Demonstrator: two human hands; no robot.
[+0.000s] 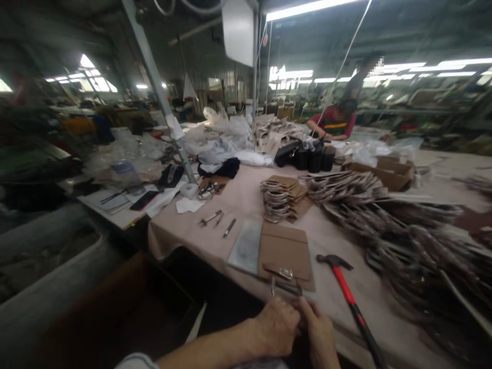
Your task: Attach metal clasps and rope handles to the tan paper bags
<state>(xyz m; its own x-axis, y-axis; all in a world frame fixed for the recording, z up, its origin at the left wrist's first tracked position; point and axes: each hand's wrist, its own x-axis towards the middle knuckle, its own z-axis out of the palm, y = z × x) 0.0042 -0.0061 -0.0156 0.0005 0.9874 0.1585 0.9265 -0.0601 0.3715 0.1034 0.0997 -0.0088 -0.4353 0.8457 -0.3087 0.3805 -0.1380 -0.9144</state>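
Observation:
In front of me a flat brown panel (286, 246) lies on a grey metal plate (245, 247) at the table's near edge. Shiny metal hardware (285, 273) sits near its lower edge, and a thin looped handle (273, 286) extends from there toward me. My left hand (279, 325) is closed in a fist at the near end of this handle. Beside it, my right hand (318, 328) is closed too, thumb and fingers pinched at the same spot. The fingers hide much of what they grip. A claw hammer (347, 289) with a red and black handle lies right of the plate.
Small hand tools (229, 228) lie left of the plate. Behind it stands a stack of brown pieces with plastic-wrapped loops (275, 200). Bundles of wrapped strips (407, 236) cover the right side. A metal post (154, 77) rises at left. A co-worker (334, 123) sits across the table.

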